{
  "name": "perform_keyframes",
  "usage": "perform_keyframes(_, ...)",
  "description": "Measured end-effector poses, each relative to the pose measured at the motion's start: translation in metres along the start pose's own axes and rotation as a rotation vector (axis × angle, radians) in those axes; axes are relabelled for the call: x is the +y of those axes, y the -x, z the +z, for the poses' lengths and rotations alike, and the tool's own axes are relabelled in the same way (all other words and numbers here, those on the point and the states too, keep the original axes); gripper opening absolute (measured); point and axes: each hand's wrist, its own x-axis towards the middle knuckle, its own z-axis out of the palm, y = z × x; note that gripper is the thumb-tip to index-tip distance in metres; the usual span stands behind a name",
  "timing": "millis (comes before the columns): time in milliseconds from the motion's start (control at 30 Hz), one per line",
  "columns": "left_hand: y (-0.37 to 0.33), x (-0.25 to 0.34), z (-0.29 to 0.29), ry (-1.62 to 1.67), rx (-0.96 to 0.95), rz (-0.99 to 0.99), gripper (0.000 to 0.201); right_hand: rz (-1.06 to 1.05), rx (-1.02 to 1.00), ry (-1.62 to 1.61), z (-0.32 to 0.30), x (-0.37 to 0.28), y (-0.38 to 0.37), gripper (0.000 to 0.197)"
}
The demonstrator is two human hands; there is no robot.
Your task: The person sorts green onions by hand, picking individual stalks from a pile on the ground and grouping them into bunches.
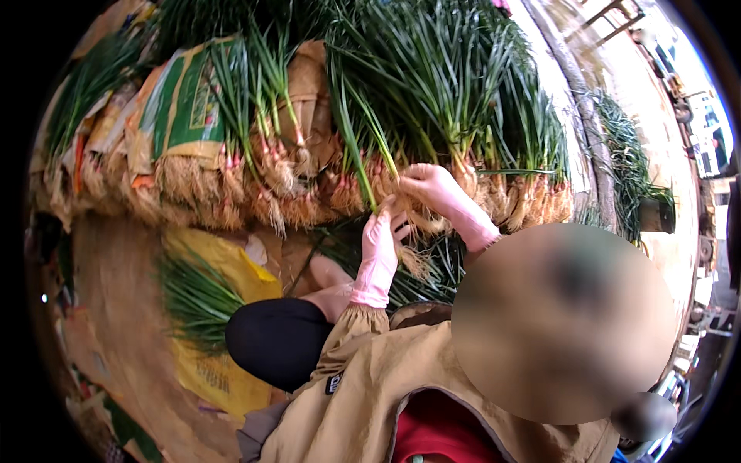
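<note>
Left grip: left hand in a pink rubber glove point(378, 251), fingers closed round the pale lower stem of a long green-leaved scallion stalk with a reddish base and straw-coloured roots point(369, 174).
Right grip: right hand in a matching pink rubber glove point(436, 189), fingers curled into the rooty bases just beside the left hand; whether it clamps a stalk or only rests there, I cannot tell.
Where the stalk is: at the front edge of the heap of bundled green scallions point(432, 85), low in the row of tangled root ends point(270, 197).
Long axis: it runs from the roots near the hands up and slightly left to the leaf tips, away from the person.
Why held so: the firm base probably gives a surer hold than the limp leaves, and the roots face the person, so each stalk is reached from that end.
Why stacked so: the bundles lie parallel, roots all one way, on green and tan printed sacks point(181, 108).
Nearby: a yellow plastic sack point(220, 378) with loose green leaves point(197, 297) lies on the brown ground point(116, 309) at the person's left.
</note>
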Motion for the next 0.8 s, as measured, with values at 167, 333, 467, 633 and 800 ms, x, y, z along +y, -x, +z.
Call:
perform_keyframes(167, 0.012, 0.018, 0.004, 0.178, -0.099, -0.149, 0.031, 0.328, -0.354, -0.69, 0.025, -0.009, 0.019, 0.033)
perform_keyframes(333, 0.014, 0.015, 0.012, 0.523, -0.531, -0.255, 0.037, 0.411, -0.372, -1.12, 0.029, 0.013, -0.008, 0.026)
perform_keyframes(467, 0.021, 0.019, 0.009, 0.305, -0.409, -0.204, 0.038, 0.44, -0.225, -0.995, 0.033, 0.011, -0.003, 0.024)
perform_keyframes(633, 0.017, 0.003, 0.008, -0.195, 0.074, -0.188, 0.02, 0.319, 0.12, -0.307, 0.046, 0.006, 0.018, 0.03)
perform_keyframes(800, 0.009, -0.009, -0.002, 0.031, -0.01, -0.26, 0.025, -0.105, 0.523, -0.335, 0.083, 0.046, 0.011, 0.033)
